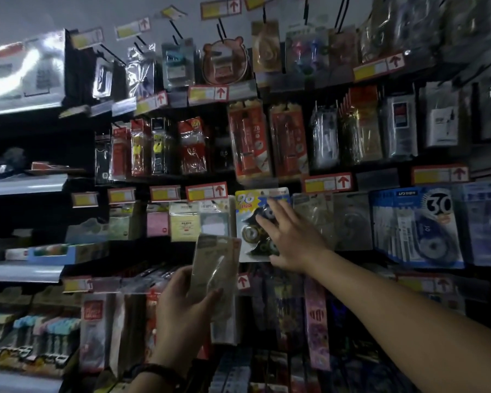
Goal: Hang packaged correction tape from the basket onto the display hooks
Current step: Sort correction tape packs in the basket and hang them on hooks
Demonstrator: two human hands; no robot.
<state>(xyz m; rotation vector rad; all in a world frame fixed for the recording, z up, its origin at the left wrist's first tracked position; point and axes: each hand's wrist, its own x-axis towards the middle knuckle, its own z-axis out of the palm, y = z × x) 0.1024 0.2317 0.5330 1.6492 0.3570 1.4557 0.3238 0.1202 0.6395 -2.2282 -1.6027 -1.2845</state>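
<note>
My left hand (182, 304) grips a clear-fronted correction tape pack (214, 268) with a brownish card, held upright in front of the lower display. My right hand (292, 239) reaches forward with fingers spread and rests on a hanging pack marked 96 (248, 222), yellow and blue with dark tape rollers inside. That pack hangs on the display wall under a red-arrow price tag. To its right hang clear tape packs (312, 217) and a blue pack marked 30 (414, 225). The basket is out of view.
Rows of hooks carry packaged stationery above, with orange pen packs (250, 140) just over my right hand. Sticky notes (183, 222) hang to the left. Grey shelves (23, 184) jut out at far left. More packs (97, 330) hang below my left hand.
</note>
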